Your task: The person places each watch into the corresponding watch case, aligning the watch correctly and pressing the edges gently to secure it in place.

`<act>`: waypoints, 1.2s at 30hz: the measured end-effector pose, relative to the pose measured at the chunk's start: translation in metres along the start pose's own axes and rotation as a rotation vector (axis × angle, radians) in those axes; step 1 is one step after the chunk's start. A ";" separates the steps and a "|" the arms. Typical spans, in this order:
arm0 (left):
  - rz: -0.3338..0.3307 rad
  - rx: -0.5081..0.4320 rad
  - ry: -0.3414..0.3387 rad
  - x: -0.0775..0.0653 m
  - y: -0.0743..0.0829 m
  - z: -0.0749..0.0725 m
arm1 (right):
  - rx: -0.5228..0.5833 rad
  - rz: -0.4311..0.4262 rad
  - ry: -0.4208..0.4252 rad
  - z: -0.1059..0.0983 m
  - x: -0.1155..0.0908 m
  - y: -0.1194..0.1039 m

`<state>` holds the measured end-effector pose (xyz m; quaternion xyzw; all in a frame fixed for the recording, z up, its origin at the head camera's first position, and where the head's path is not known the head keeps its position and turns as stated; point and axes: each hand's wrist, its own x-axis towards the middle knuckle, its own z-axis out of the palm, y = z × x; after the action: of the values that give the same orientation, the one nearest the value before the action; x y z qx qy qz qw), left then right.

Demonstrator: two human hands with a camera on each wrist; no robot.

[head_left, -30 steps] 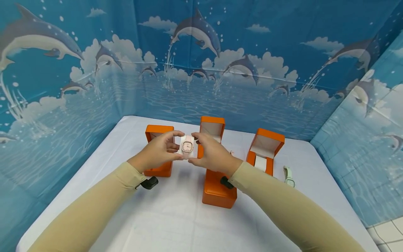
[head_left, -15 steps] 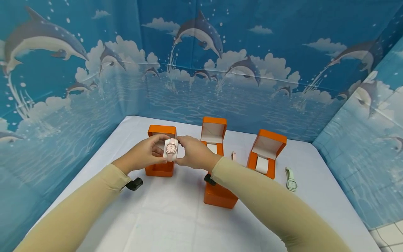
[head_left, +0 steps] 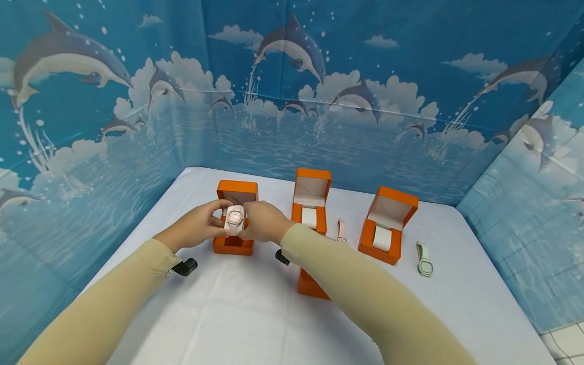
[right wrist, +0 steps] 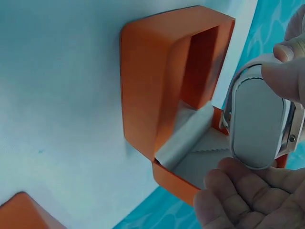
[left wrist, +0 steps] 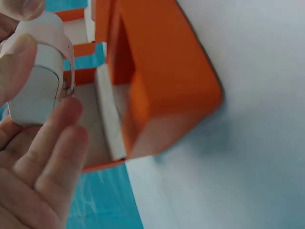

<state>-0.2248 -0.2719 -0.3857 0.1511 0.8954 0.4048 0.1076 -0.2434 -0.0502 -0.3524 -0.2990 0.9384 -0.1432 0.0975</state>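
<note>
Head view: pinching pink watch on wht cushion btwn thumbs & fingers of L hand & R hand, left of ctr in frame, just by lid-up orange box.

Open tabletop before the left orange box, raised lid blocking the rear, middle box rightward

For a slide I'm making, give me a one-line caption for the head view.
Left hand and right hand hold a pink watch on a white cushion at an open orange box.
</note>
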 end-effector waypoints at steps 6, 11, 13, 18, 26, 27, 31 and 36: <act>-0.003 0.147 -0.005 0.004 -0.010 0.003 | -0.017 0.037 -0.041 0.012 0.013 0.001; -0.014 0.167 -0.016 0.009 -0.020 0.009 | -0.055 0.058 -0.056 0.024 0.022 0.005; -0.011 0.170 -0.021 0.011 -0.024 0.012 | -0.086 0.053 -0.057 0.029 0.024 0.006; -0.002 0.182 -0.021 0.014 -0.029 0.017 | -0.128 0.050 -0.041 0.039 0.028 0.008; 0.001 0.213 -0.021 0.019 -0.032 0.016 | -0.064 0.096 0.015 0.046 0.027 0.003; 0.004 0.214 -0.024 0.020 -0.032 0.016 | -0.058 0.105 0.019 0.047 0.026 0.002; -0.008 0.248 -0.031 0.021 -0.032 0.017 | -0.035 0.140 0.025 0.050 0.024 -0.001; -0.036 0.282 -0.034 0.021 -0.030 0.018 | -0.021 0.132 0.031 0.053 0.020 -0.004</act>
<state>-0.2441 -0.2705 -0.4213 0.1556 0.9440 0.2704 0.1076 -0.2431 -0.0761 -0.4031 -0.2354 0.9588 -0.1314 0.0892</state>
